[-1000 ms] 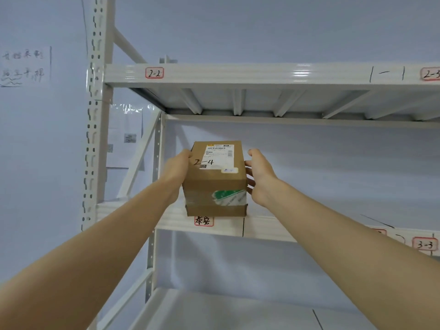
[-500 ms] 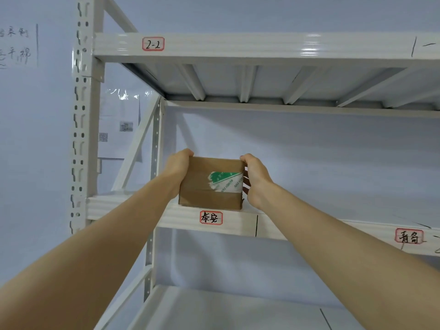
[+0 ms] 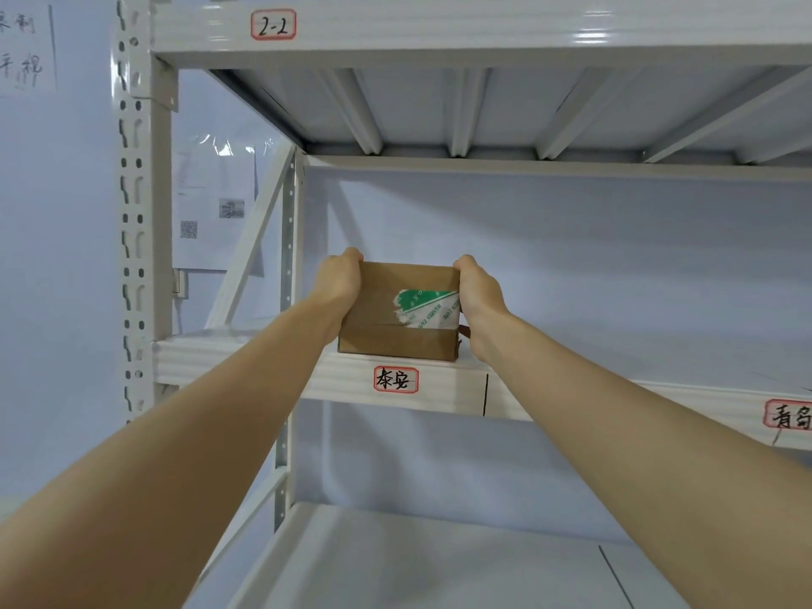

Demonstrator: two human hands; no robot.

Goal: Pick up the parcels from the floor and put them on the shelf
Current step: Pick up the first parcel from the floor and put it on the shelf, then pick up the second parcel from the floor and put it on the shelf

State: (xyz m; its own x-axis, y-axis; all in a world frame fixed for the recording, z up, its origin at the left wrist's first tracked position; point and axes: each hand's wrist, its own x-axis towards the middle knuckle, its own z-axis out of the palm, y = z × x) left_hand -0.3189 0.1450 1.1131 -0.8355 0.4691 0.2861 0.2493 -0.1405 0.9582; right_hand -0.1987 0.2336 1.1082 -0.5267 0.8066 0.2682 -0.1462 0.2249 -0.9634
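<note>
We hold the parcel (image 3: 397,316) between our left hand (image 3: 338,285) and right hand (image 3: 479,296), both clamped on its sides, so it probably sits flat on the shelf (image 3: 246,362).

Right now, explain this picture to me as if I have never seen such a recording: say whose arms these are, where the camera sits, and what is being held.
There is no machine here. The camera is worn on a person's head, so the two bare arms reaching forward are that person's own. The left hand and the right hand grip the sides of a small brown cardboard parcel with a torn green-and-white tape strip on its near face. The parcel's bottom edge appears to rest on the front of a white metal shelf, just above a red-bordered handwritten label. Another label, reading 2-2, marks the shelf above. Printed papers hang on the wall behind the rack's left post.
</note>
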